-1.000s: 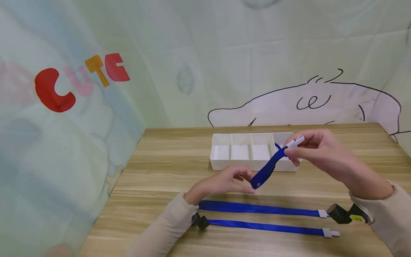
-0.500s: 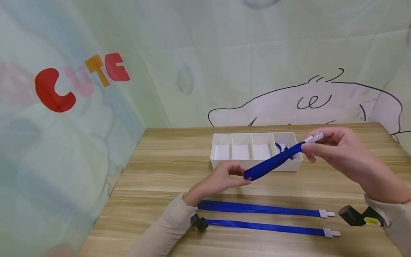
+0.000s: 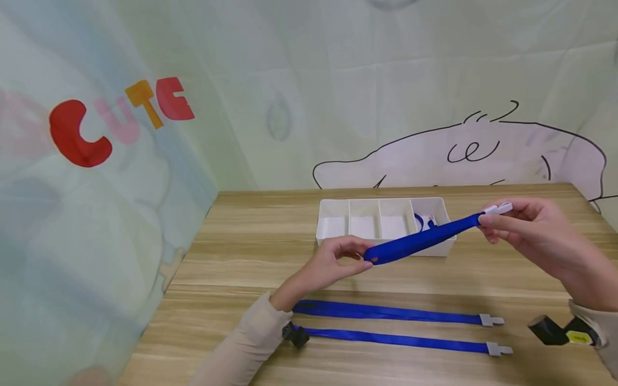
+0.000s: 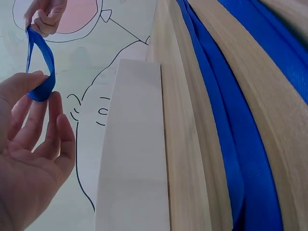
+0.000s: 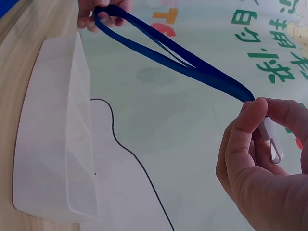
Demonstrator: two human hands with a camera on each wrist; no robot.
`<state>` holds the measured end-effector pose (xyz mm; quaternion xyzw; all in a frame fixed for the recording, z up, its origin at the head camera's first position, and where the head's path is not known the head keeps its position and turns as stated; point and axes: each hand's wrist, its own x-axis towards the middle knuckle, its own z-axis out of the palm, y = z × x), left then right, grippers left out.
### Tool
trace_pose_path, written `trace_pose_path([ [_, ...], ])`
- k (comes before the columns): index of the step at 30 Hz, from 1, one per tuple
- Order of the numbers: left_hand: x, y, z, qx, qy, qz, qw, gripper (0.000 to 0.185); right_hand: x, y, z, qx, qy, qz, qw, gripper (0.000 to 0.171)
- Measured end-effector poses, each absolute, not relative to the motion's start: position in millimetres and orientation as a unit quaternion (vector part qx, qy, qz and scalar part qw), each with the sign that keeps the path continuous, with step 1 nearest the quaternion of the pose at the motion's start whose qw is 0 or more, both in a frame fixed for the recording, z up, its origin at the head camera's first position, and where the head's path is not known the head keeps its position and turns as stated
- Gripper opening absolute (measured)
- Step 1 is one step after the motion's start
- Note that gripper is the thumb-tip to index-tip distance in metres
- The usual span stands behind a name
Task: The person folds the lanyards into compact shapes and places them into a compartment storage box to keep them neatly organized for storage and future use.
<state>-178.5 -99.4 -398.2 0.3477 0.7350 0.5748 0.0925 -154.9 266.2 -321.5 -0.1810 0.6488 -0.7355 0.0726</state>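
A blue lanyard [image 3: 415,244] with a white plastic clip [image 3: 498,208] stretches in the air between both hands, slanting up to the right. My left hand [image 3: 328,262] pinches its looped end; in the left wrist view the thumb [image 4: 24,86] lies inside the loop. The right hand [image 3: 545,236] pinches the strap right beside the clip, which sticks out past the fingers in the right wrist view. Behind the lanyard stands a white divided box [image 3: 444,248], partly covered by the strap and left hand. Its rightmost compartment holds a blue strap [image 3: 419,221].
Two more blue lanyards lie lengthwise on the wooden table nearer the person, a far one [image 3: 386,312] and a near one [image 3: 396,336], clips to the right. A printed cloth backdrop [image 3: 270,64] rises behind the table and on its left.
The right hand has moved right with the clip end, and the left hand slightly up and left. The lanyard, sagging and curved before, is now drawn out longer and flatter.
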Motion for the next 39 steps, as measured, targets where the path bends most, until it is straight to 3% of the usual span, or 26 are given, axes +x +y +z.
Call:
trace_pose_path([
  [15,-176.3,-103.6,-393.5,0.355,0.734,0.575,0.060,0.017,-156.1,273.9,-334.2,-0.110,0.675,-0.724,0.083,0.016],
  [25,-178.6,-111.3,-395.3,0.319,0.739,0.583,0.113,0.010,-155.9,275.0,-339.7,-0.124,0.685,-0.713,0.082,0.017],
  [39,-183.7,-111.0,-394.4,0.287,0.685,0.656,0.132,0.009,-152.7,273.4,-346.2,-0.124,0.698,-0.702,0.072,0.016],
])
